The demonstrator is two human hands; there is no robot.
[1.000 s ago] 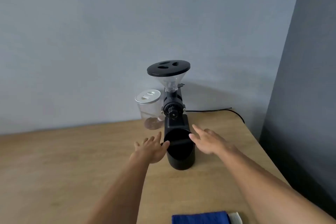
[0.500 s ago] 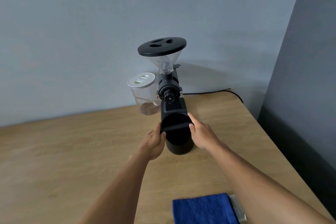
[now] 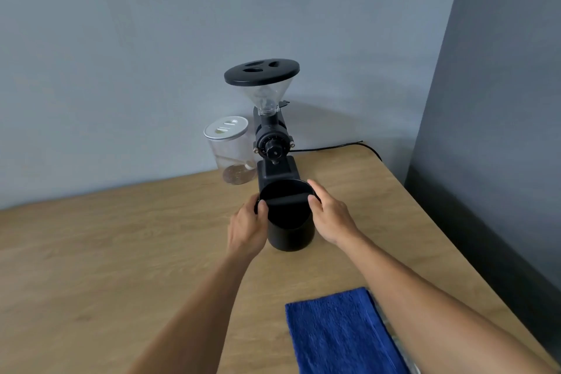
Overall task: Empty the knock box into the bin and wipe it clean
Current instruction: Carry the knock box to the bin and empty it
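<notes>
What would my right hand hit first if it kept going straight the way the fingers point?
Probably the grinder: your right hand, gripping the knock box, points toward its base just behind, though depth is unclear.

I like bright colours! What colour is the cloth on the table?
The cloth is deep blue, plain and fluffy, seen in the head view.

1. One view only, from a camera worn on the person's head, above the near edge of the bench [image 3: 91,252] and looking forward and down.
2. It faces the far wall [image 3: 151,39]; a darker wall [image 3: 501,100] closes the right side.
3. It sits near: both forearms enter from the bottom edge, and the hands (left [image 3: 247,226], right [image 3: 332,217]) reach mid-frame.
4. The wide-angle lens bends the bench's right edge.
</notes>
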